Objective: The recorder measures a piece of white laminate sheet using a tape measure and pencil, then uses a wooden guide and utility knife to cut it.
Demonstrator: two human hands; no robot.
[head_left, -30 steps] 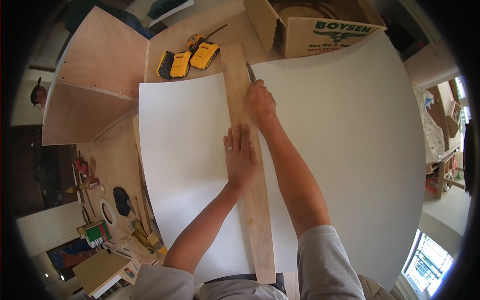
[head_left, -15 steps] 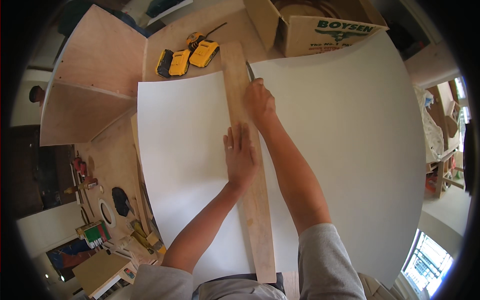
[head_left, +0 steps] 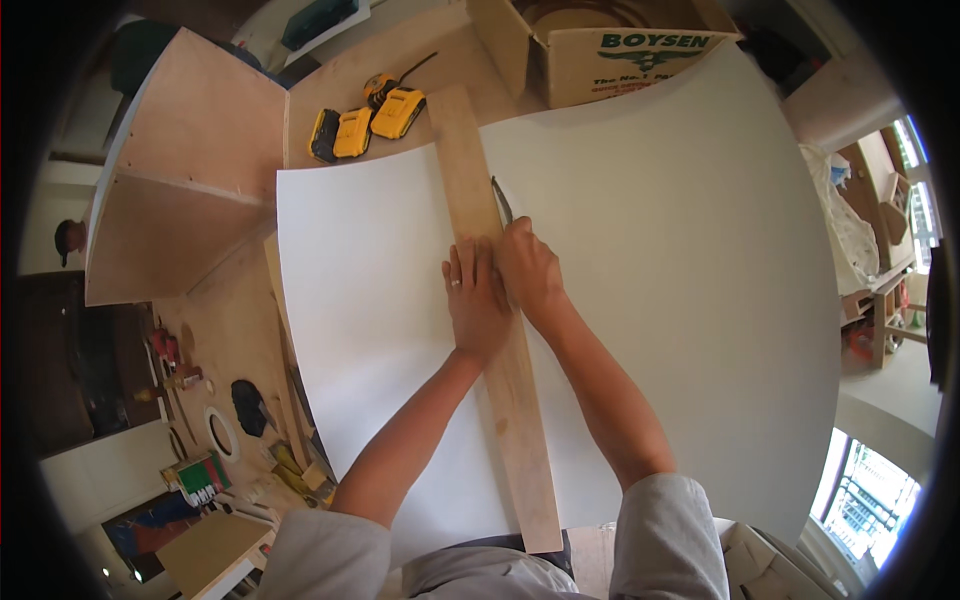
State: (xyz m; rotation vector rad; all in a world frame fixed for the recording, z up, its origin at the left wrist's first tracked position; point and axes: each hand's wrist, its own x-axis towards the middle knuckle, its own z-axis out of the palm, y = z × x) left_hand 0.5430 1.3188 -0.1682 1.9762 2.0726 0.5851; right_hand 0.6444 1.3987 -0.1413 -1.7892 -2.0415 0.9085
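Note:
A large white sheet (head_left: 680, 330) lies across the work surface. Along it, front to back, runs a long flat wooden board (head_left: 520, 440). My left hand (head_left: 478, 300) presses down on the board's middle, fingers stretched out, with a ring on one of them. Close beside it, at the board's right edge, my right hand (head_left: 530, 265) is closed round a slim knife (head_left: 502, 200). Its dark, slightly curved blade points away from me, with the tip against the board's edge on the sheet. The knife's handle is hidden in my fist.
Yellow-and-black battery packs (head_left: 353, 132) and a yellow tape measure (head_left: 380, 88) lie beyond the sheet. An open cardboard box (head_left: 640, 65) stands at the back right. Plywood panels (head_left: 190, 150) rise at the left; several tools and a white ring (head_left: 220, 432) lie below them.
My right hand has drawn the knife toward me along the board's right edge, coming alongside my left hand. The left hand stays on the board. The view has shifted slightly.

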